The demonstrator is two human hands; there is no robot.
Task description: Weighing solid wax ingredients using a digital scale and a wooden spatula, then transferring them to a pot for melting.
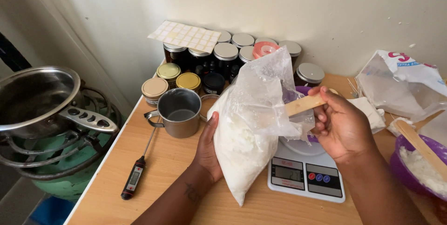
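Note:
A clear plastic bag [249,127] full of white flakes stands upright on the wooden table [158,178]. My left hand [208,148] grips the bag's left side. My right hand [340,125] holds a flat wooden stick [302,105] whose far end goes into the bag's open top. Under and behind the bag sits a white digital kitchen scale [305,173] with a purple bowl [301,91] on it, mostly hidden by the bag and my right hand.
A metal mug [179,112] stands left of the bag, with a black probe thermometer [136,174] lying near the table's left edge. Several lidded jars [226,57] line the wall. A purple bowl of white flakes with a stick [421,162] sits at right. A steel pot [39,95] rests on a gas burner off the table's left.

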